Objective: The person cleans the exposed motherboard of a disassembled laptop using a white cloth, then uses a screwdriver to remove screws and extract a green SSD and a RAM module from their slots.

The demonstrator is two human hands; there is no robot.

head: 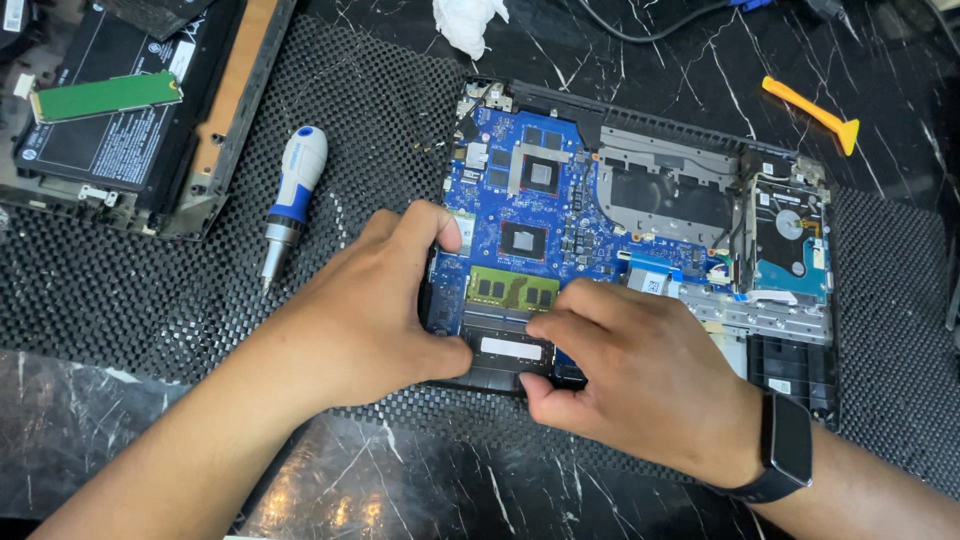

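Observation:
An opened laptop base (790, 372) lies on a black mesh mat, its blue motherboard (585, 225) exposed. A green memory module (512, 288) sits in the upper slot, and a dark memory module with a white label (512, 347) lies just below it. My left hand (375, 300) rests on the laptop's left edge, thumb pressing the left end of the dark module. My right hand (640, 375), with a black band on the wrist, grips the module's right end with thumb and fingers.
A white and blue screwdriver (290, 200) lies left of the laptop. A second opened laptop part with a green card (105, 95) sits at top left. An orange pry tool (815, 112) lies at top right, crumpled white tissue (468, 22) at top. A hard drive (790, 240) fills the laptop's right side.

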